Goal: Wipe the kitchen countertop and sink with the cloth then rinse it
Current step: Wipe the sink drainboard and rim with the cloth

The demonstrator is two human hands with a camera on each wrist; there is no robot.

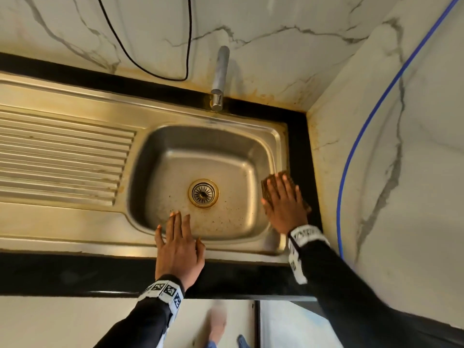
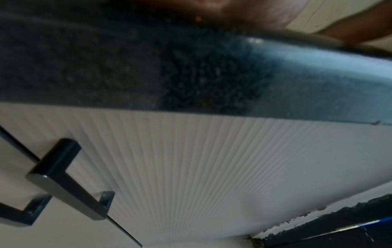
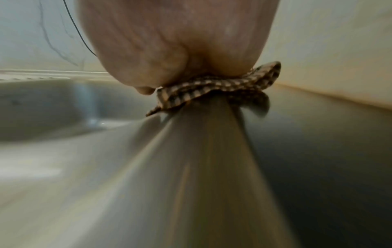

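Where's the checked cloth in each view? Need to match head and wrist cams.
Head: checked cloth lies right of centre, under the flat right hand, on the sink's right rim by the black countertop.
Left wrist: not in it; only the countertop's front edge and a cabinet door show.
Right wrist: cloth sits centre, pressed under the palm on the rim.
Shared landmark: the sink basin, at left in the right wrist view.

Most of the checked cloth [image 3: 214, 87] lies hidden beneath the right hand [image 1: 283, 199]. Beside the sink [image 1: 277, 146], the drainboard [image 1: 62, 156] is cut off. The left hand [image 2: 233, 11] is blurred in its wrist view.
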